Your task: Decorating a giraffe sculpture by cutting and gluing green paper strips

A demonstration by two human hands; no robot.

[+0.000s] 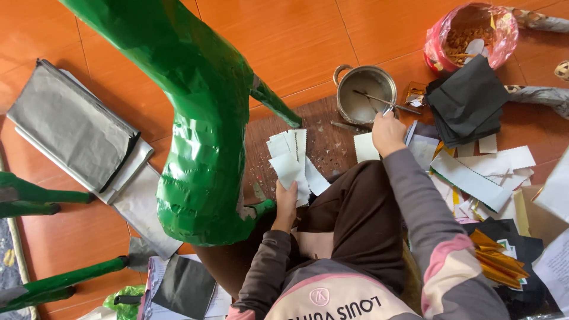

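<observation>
The left hand (285, 204) grips a fanned bunch of small white paper slips with zigzag-cut edges (293, 160); its fingers are curled shut around the near end of the bunch, and the slips spread upward and away, their long axis running from near to far and leaning slightly left. The bunch sits just right of the large green paper-covered sculpture (201, 136), a bulky form whose long body slants from the far left down toward the person's lap, with a thin green limb (275, 104) jutting to the right behind the slips.

The right hand (387, 133) reaches far over the brown wooden board (326, 139) on the orange tiled floor (296, 35), its fingers bent and closed at the near rim of the round metal pot (365, 92). They seem to pinch the thin stick or brush (379, 101) that lies across the pot, pointing left-far to right-near, though the grip itself is partly hidden. 1 more white slip (365, 147) lies on the board just left of that wrist.

To the right lie a stack of black paper sheets (468, 101), long white zigzag-edged strips (474, 178), gold paper pieces (495, 258) and a pink plastic bag of scraps (471, 32). Far left rests a folded grey-black sheet bundle (71, 127).
</observation>
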